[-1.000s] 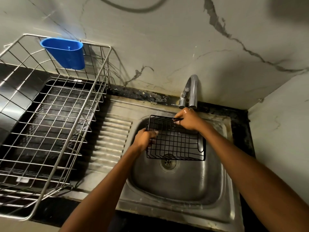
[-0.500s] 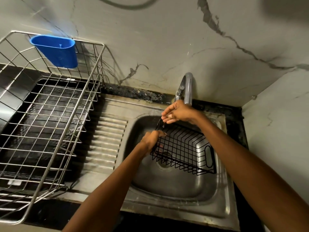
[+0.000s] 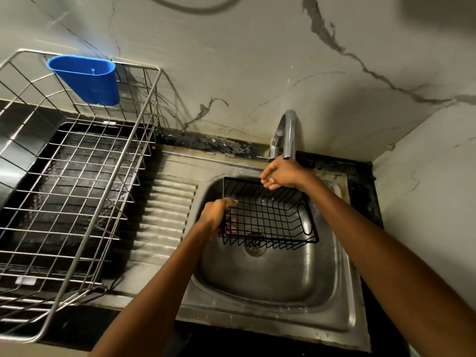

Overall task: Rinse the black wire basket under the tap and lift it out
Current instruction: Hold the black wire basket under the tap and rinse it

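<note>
Basket (image 3: 268, 215) sits in the sink (image 3: 270, 284). Left hand (image 3: 215, 215) has its grip around the side; right hand (image 3: 280, 175), fingers apart, is under the tap (image 3: 287, 135). Best turn it slowly.

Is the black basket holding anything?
Empty: through the basket wires only the sink and drain show. Left hand grips its edge.
</note>
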